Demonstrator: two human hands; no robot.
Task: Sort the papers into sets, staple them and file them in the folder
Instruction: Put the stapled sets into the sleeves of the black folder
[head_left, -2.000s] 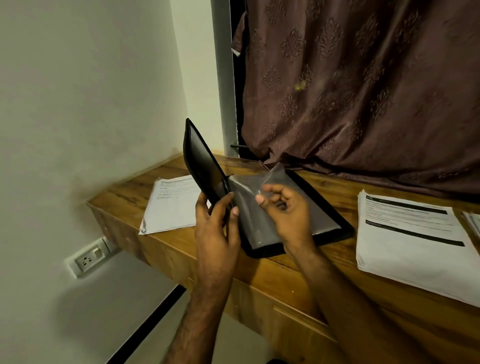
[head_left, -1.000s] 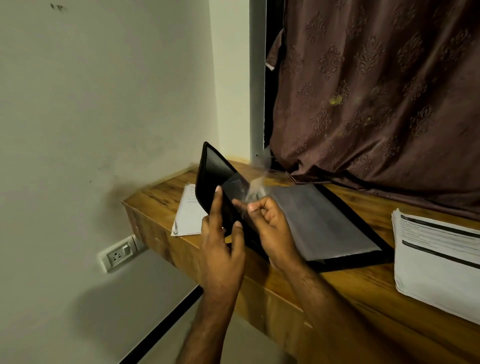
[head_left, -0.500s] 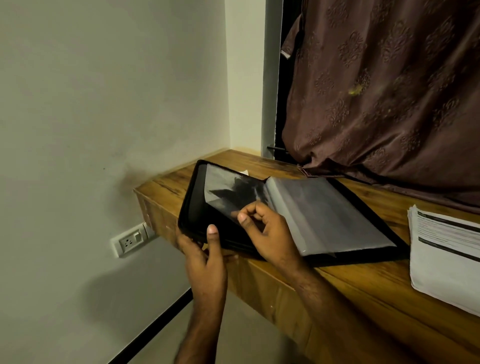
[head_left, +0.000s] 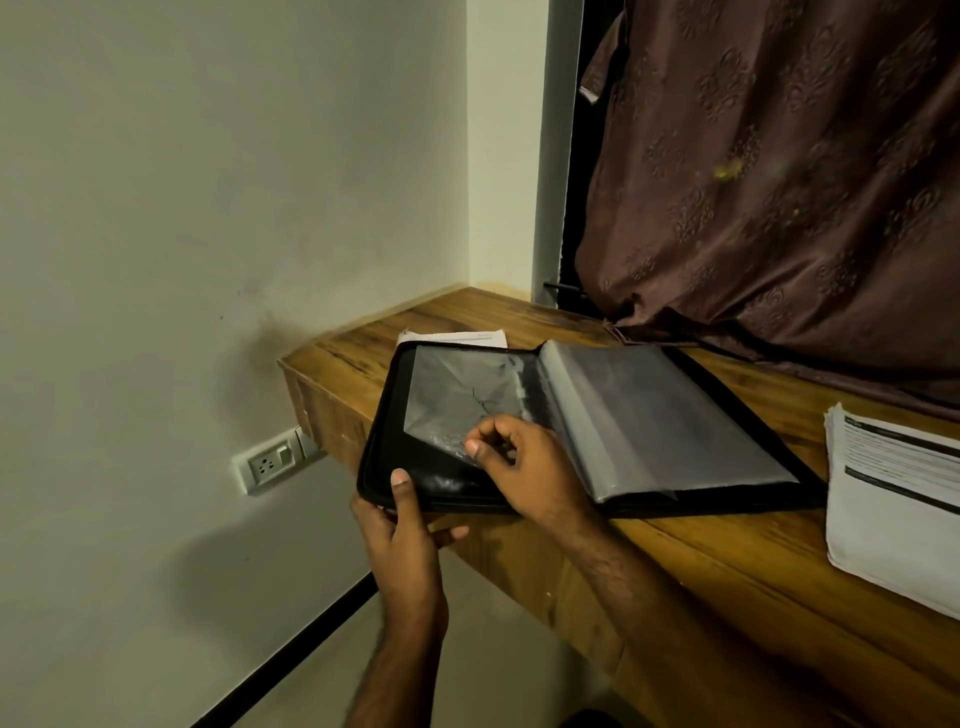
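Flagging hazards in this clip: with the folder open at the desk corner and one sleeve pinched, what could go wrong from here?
1. The black folder overhangs the wooden desk edge, propped by the left hand; letting go could tip it off.
2. The right hand pinches the creased clear sleeve by its corner; pulling may tear it.
3. The paper set lies under the cover and could be forgotten.
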